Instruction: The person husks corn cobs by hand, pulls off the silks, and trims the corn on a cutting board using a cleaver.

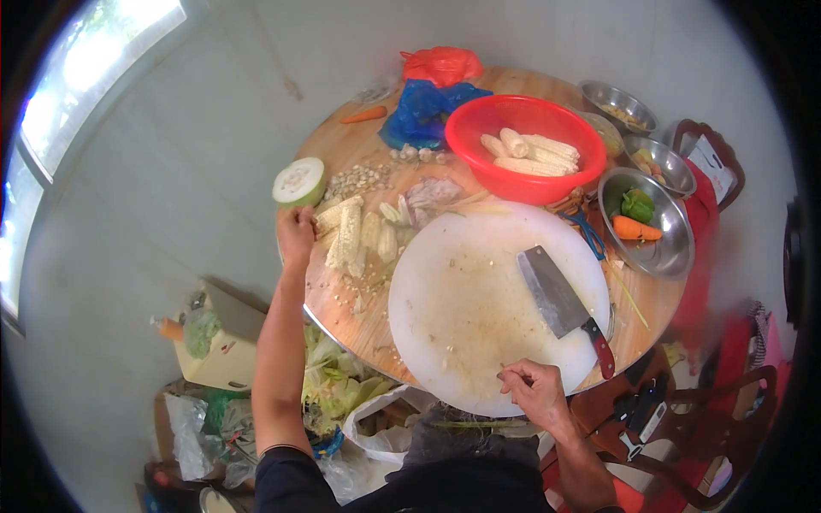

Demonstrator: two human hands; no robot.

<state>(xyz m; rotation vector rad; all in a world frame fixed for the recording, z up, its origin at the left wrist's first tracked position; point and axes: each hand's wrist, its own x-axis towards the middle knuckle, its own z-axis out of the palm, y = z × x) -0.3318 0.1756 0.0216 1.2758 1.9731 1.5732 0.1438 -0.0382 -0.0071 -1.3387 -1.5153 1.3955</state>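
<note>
Left hand (297,227): at the loose corn cobs (347,236), left of frame centre; grip closure cannot be determined. Right hand (532,392): fingers part-curled, contents unclear. Husked corn (547,154) already occupies the red basin (481,174), upper right; loose cobs appear outstanding.

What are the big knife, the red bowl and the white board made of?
Knife: grey blade with a dull sheen, so likely metal; its reddish handle could be wood or plastic.
Red bowl: probably shiny plastic, from its even colour and glossy rim.
Board: probably matt plastic, as it's pale, stained and shows no wood grain.
</note>
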